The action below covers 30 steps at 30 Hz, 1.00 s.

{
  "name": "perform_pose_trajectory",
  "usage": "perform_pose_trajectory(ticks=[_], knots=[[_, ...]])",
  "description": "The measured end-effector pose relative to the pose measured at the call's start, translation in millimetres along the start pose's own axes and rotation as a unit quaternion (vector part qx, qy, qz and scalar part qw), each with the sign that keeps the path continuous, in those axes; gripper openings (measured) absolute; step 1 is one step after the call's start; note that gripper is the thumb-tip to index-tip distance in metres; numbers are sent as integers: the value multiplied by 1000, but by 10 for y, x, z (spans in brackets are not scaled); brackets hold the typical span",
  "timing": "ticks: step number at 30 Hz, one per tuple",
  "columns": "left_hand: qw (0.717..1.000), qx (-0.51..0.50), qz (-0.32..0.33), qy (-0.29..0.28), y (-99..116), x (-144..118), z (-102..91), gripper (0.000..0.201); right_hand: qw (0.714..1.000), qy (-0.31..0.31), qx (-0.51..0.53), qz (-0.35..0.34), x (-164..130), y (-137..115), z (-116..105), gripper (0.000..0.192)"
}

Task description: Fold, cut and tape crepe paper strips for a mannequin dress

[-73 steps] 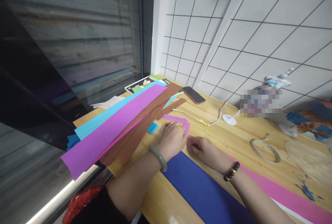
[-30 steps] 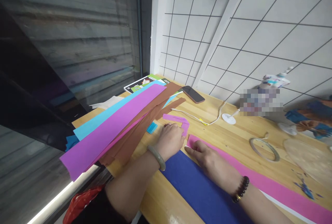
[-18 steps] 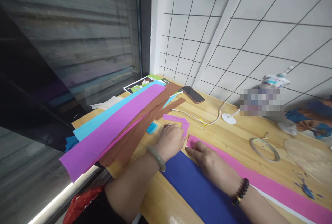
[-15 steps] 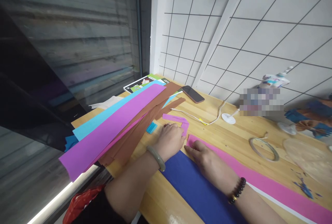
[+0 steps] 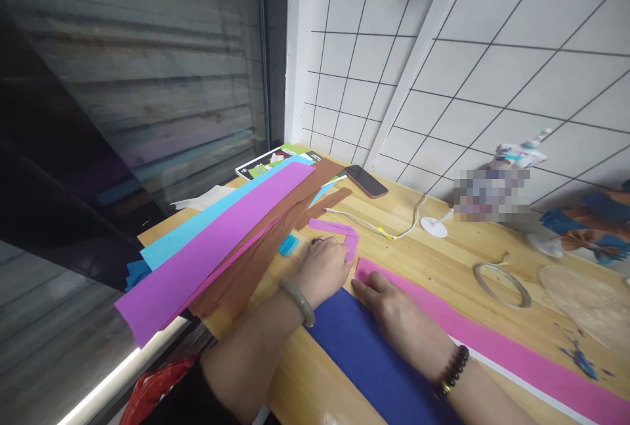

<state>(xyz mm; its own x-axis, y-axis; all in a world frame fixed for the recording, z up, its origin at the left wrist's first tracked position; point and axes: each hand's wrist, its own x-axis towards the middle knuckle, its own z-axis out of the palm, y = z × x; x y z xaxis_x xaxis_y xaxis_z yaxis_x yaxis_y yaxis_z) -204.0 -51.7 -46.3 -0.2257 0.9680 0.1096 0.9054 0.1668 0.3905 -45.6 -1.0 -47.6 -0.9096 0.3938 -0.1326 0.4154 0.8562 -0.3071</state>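
A long dark blue paper strip (image 5: pixel 367 346) lies lengthwise on the table, its far end between my hands. My left hand (image 5: pixel 325 267), with a bangle at the wrist, is closed at that end; its fingertips are mostly hidden behind the knuckles. From the right, my right hand (image 5: pixel 394 307), wearing dark beads, bends its fingers and grips the same end. Beneath and beside the right hand runs a pink paper strip (image 5: pixel 487 336) with a white edge under it. A bent purple paper piece (image 5: pixel 350 241) lies just beyond my left fingers.
Purple (image 5: pixel 221 241), light blue and brown paper strips (image 5: pixel 256 274) overlap at the left and overhang the edge. A small folded blue piece (image 5: pixel 288 244), a phone (image 5: pixel 367 181), a white cable (image 5: pixel 408 231), a tape ring (image 5: pixel 502 286) and a small dress form (image 5: pixel 516 156) stand or lie around.
Both hands stay almost in place at the end of the blue strip. The view has shifted very slightly; nothing else has visibly moved.
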Motion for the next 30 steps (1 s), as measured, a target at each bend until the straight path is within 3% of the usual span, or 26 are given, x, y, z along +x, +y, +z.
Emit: perform_pose_trajectory(ticks=[13,16,20,24,30], knots=[[1000,-4,7,9,-44,16,40,19,999,28,-16,12,7,33,86,33],[1000,-6,8,10,-58,19,49,20,998,56,27,21,35,95,98,34],[1000,-6,14,13,-79,27,73,21,988,90,111,65,106,156,91,25],[1000,-9,16,16,-86,34,82,19,988,75,117,72,203,140,77,16],[1000,-16,9,7,-68,27,41,16,988,81,109,75,302,123,80,17]])
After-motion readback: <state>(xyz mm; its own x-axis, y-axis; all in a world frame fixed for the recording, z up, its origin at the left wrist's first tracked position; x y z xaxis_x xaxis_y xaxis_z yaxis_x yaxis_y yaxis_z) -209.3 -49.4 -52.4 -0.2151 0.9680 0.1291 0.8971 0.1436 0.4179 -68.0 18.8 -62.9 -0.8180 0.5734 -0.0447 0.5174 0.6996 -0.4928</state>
